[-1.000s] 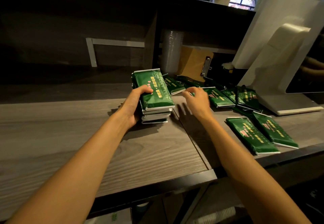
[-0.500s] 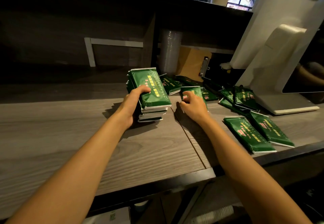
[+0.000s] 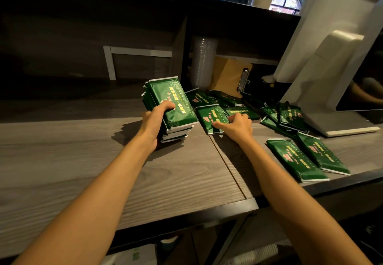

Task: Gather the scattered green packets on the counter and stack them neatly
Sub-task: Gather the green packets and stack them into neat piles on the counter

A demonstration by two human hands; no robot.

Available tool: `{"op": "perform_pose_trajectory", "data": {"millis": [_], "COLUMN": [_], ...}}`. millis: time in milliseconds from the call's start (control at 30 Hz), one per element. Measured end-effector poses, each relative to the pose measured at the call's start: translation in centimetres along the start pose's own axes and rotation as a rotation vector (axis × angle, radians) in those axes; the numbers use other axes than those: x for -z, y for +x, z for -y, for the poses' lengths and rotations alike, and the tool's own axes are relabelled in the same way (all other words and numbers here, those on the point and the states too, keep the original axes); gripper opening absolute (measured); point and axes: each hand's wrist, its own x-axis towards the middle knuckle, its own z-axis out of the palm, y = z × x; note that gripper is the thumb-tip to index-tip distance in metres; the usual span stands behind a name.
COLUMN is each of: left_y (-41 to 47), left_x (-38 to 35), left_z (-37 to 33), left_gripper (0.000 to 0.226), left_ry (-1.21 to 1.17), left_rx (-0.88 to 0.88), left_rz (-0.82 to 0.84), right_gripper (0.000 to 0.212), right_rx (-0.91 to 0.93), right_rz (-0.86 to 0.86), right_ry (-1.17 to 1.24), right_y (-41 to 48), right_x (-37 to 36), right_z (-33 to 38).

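Observation:
A stack of green packets point(image 3: 173, 103) stands on the grey wooden counter point(image 3: 83, 161), tilted up at its near end. My left hand point(image 3: 154, 120) grips the stack's left side, thumb on the top packet. Just right of the stack lies a single green packet point(image 3: 211, 117); my right hand point(image 3: 236, 124) presses on its near right part with the fingers flat. More green packets point(image 3: 209, 98) lie scattered behind it. A small heap of packets point(image 3: 288, 117) sits by the white stand. Two packets point(image 3: 306, 159) lie side by side near the counter's front right edge.
A white monitor stand point(image 3: 335, 90) with a screen fills the right side. A brown clipboard point(image 3: 230, 76) and a sleeve of clear cups point(image 3: 204, 63) lean at the back under a dark shelf. The counter's dark front edge point(image 3: 186, 217) runs below my arms.
My right hand has dragged one packet leftward from the scattered pile to beside the stack. My left hand has stayed on the stack, which now tilts slightly more.

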Motion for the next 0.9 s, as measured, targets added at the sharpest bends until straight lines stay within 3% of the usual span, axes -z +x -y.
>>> {"op": "perform_pose_trajectory", "data": {"millis": [167,300,400,500,567,667,767,833,900], "left_y": [0.2,0.2,0.8,0.6,0.3,0.3,0.3,0.2,0.2], "left_x": [0.1,0.3,0.7,0.4,0.1,-0.4,-0.7,-0.6,-0.4], "left_z": [0.0,-0.1,0.1,0.0,-0.2,-0.1,0.2,0.2,0.3], "left_gripper": [0.017,0.077,0.096,0.096,0.087,0.072,0.058,0.056,0.063], "left_ry": [0.008,0.042,0.060,0.096,0.120,0.111,0.104,0.109,0.115], "left_rx": [-0.024,-0.030,-0.043,-0.084,-0.114,-0.155,-0.190,-0.196,-0.196], "left_rz": [-0.052,-0.091,-0.109,-0.110,-0.093,-0.076,-0.065,-0.025,0.044], "right_gripper": [0.058,0.054,0.043,0.034,0.028,0.021,0.012,0.019,0.047], "right_rx": [0.082,0.075,0.033,0.101,0.163,0.208,0.242,0.246,0.234], "right_rz": [0.076,0.163,0.233,0.331,0.411,0.493,0.472,0.462,0.502], "right_ry": [0.152,0.507,0.861,1.190,1.278,1.243,1.079,0.998,1.040], "right_y": [-0.7,-1.3,-1.3,-1.3,-1.6,-2.5,-3.2,-3.5,-3.5], "right_x": [0.0,0.2,0.6,1.0,1.0,0.4,-0.6,-0.8,-0.6], "right_z": [0.9,1.5,1.7,1.7,2.0,3.1,4.0,4.3,4.2]}}
